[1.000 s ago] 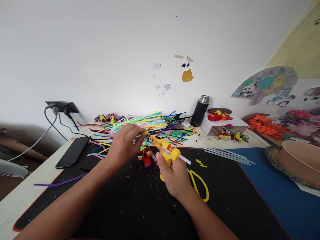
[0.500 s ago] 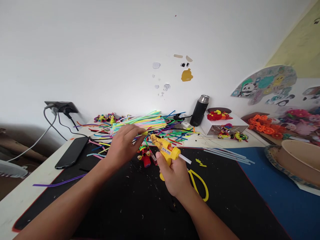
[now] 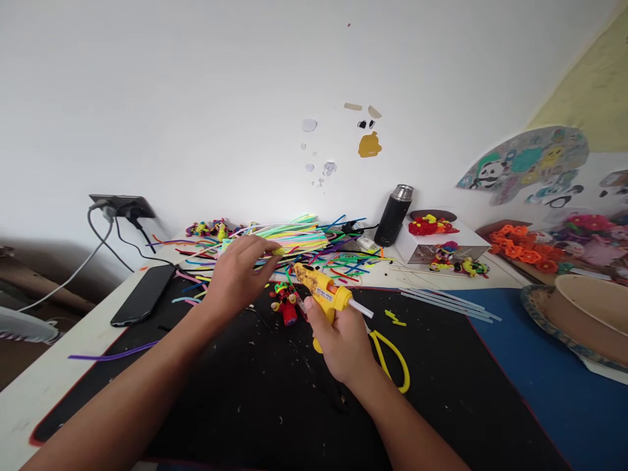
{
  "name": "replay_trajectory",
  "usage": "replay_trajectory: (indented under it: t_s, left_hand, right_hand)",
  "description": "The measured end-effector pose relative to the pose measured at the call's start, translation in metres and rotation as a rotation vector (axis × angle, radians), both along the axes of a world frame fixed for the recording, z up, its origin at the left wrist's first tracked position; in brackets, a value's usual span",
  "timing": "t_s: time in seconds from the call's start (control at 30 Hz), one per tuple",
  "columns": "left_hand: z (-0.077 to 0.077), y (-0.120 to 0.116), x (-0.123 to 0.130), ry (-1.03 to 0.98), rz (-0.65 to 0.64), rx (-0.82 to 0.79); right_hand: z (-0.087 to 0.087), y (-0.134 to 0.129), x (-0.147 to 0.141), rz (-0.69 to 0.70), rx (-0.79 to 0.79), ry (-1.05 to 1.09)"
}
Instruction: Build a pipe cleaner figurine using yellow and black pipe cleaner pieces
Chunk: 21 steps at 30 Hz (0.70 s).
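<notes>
My right hand [image 3: 343, 340] is wrapped round a yellow hot glue gun [image 3: 321, 288], its nozzle pointing up and left and a clear glue stick [image 3: 360, 309] sticking out of its back end. Between thumb and fingertips, my left hand [image 3: 240, 271] pinches a small yellow piece [image 3: 278, 251], which looks like bent pipe cleaner. The nozzle sits just to the right of that piece, apart from it. Below the two hands, a small red figure [image 3: 287, 307] made of pipe cleaner lies on the black mat [image 3: 245, 412]. Yellow-handled scissors [image 3: 392, 360] rest beside my right wrist, partly hidden.
Behind my hands lies a heap of coloured pipe cleaners [image 3: 294, 235]. A black phone [image 3: 142, 296] is at the left, a black flask [image 3: 394, 216] at the back. Loose glue sticks [image 3: 449, 304] and short yellow bits [image 3: 395, 318] lie right of the glue gun, near a large bowl [image 3: 589, 314].
My left hand has lifted slightly up and left with the yellow piece, widening the gap to the nozzle. The glue gun stays almost where it was.
</notes>
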<state>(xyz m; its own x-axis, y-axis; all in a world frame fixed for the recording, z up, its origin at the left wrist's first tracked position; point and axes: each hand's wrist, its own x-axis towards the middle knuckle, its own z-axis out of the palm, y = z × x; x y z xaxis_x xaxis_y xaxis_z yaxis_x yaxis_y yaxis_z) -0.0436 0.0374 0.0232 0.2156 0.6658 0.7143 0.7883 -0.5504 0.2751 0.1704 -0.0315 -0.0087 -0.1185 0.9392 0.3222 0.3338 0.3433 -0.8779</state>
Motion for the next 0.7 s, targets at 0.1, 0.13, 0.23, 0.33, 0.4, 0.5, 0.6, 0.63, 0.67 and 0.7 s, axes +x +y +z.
replay_trajectory:
  t_s: [0.1, 0.13, 0.23, 0.33, 0.4, 0.5, 0.6, 0.63, 0.67, 0.7]
  left_hand:
    - [0.009, 0.008, -0.015, -0.274, 0.071, -0.127]
    - [0.013, 0.01, -0.02, -0.443, 0.065, -0.207]
    - [0.021, 0.015, -0.032, -0.905, -0.075, -0.393]
    - [0.024, 0.016, -0.034, -1.076, -0.186, -0.467]
    - [0.024, 0.014, -0.029, -1.07, -0.216, -0.511]
    - [0.022, 0.009, -0.02, -1.034, -0.263, -0.595]
    - [0.018, 0.005, -0.012, -1.025, -0.331, -0.662]
    - [0.017, 0.004, -0.01, -1.017, -0.35, -0.677]
    - [0.015, 0.003, -0.009, -1.006, -0.364, -0.692]
    - [0.014, 0.002, -0.007, -0.996, -0.37, -0.707]
  right_hand:
    - [0.0, 0.001, 0.002, -0.001, -0.026, -0.069]
    - [0.0, 0.001, 0.002, 0.01, -0.017, -0.097]
    - [-0.001, -0.001, 0.0, 0.097, 0.046, -0.214]
    - [-0.006, -0.004, -0.007, 0.217, 0.114, -0.394]
    - [-0.01, -0.007, -0.013, 0.272, 0.133, -0.539]
    - [-0.016, -0.009, -0.02, 0.33, 0.143, -0.694]
    - [-0.015, -0.009, -0.021, 0.337, 0.111, -0.74]
    - [-0.014, -0.009, -0.021, 0.332, 0.097, -0.741]
    - [-0.013, -0.009, -0.021, 0.332, 0.084, -0.737]
    - [-0.012, -0.009, -0.021, 0.336, 0.073, -0.727]
